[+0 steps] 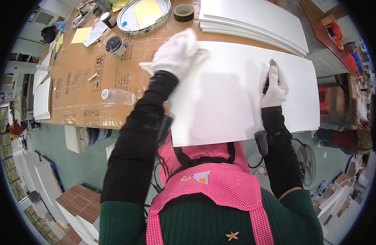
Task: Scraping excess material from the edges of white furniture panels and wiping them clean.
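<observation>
A large white panel (220, 102) lies in front of me, its near edge overhanging the table. My left hand (175, 53), in a white glove and smeared by motion, is at the panel's left far corner. It is closed on a pale cloth (146, 67), whose edges stick out beside the glove. My right hand (275, 87), also gloved, is over the panel's right part. Its fingers are wrapped round a small hand tool with a dark handle and a grey tip (272, 62); its exact kind is hard to make out.
Cardboard covers the table (73, 102). On it are a clear plastic bottle (118, 97), a small jar (116, 45), a roll of tape (183, 12) and a round bucket lid (126, 18). Stacked white panels (253, 20) lie beyond. A fan (306, 163) stands at right; another person (343, 141) is behind it.
</observation>
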### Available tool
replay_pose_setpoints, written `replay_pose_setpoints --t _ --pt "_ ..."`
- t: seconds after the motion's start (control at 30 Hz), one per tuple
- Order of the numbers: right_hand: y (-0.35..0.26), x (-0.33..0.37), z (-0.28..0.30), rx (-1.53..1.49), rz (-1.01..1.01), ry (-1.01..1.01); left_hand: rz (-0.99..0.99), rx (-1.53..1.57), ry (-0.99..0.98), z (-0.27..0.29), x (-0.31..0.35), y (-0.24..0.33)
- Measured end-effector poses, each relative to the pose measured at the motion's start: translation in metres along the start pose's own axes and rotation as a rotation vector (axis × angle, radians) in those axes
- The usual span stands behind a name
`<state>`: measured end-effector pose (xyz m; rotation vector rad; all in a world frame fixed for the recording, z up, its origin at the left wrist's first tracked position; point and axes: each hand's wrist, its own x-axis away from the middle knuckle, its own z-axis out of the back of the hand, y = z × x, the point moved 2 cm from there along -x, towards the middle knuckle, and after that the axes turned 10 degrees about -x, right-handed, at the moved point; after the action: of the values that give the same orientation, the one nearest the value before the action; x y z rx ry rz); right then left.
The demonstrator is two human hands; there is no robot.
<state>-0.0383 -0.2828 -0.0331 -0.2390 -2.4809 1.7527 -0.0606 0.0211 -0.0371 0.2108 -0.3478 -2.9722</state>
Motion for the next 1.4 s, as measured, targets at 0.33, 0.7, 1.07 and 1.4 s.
replay_pose_setpoints --t 0.33,0.7,1.07,1.4 --pt "-0.002 -0.007 0.009 0.02 0.008 -0.054 -0.208 0.003 0.026 0.048 0.202 0.055" --pt "-0.065 -0.024 0.097 -0.409 -0.221 -0.11 0.393 0.6 0.003 0.069 0.17 0.123" --pt "-0.147 -0.025 0.273 -0.628 -0.064 0.208 -0.663 -0.054 -0.065 -0.047 0.093 0.412" --pt "-0.148 -0.028 0.405 -0.716 0.042 0.316 -0.009 -0.384 0.301 -0.077 -0.018 0.176"
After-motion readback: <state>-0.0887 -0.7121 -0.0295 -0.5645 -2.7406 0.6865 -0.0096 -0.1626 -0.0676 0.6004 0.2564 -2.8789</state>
